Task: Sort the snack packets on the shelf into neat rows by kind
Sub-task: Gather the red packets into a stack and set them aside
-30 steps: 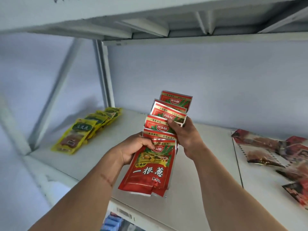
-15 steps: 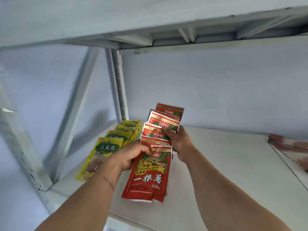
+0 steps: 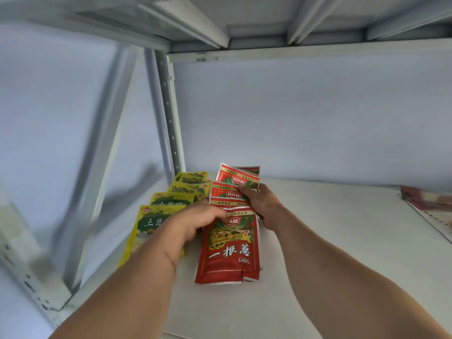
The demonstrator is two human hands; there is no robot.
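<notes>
Red packets [image 3: 231, 250]: glossy plastic film, silvery foil-like edges at the seals, slightly crinkled. Yellow packets [image 3: 156, 216]: same shiny printed film, smooth. Shelf board [image 3: 330, 241]: matt white, flat, faintly grainy; material not clear. Upright post [image 3: 168, 113]: painted metal, pale grey, satin sheen, punched holes. Back wall [image 3: 305, 118]: matt, even, pale. Packets at far right [image 3: 428, 199]: blurred, glossy film with a reddish print.

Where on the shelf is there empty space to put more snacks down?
The big bare patch of shelf lies between the red packets and the dark packets at the far right. There is also bare board in front of the red row. The left is crowded: yellow packets sit right beside the red ones, with both hands there.
</notes>
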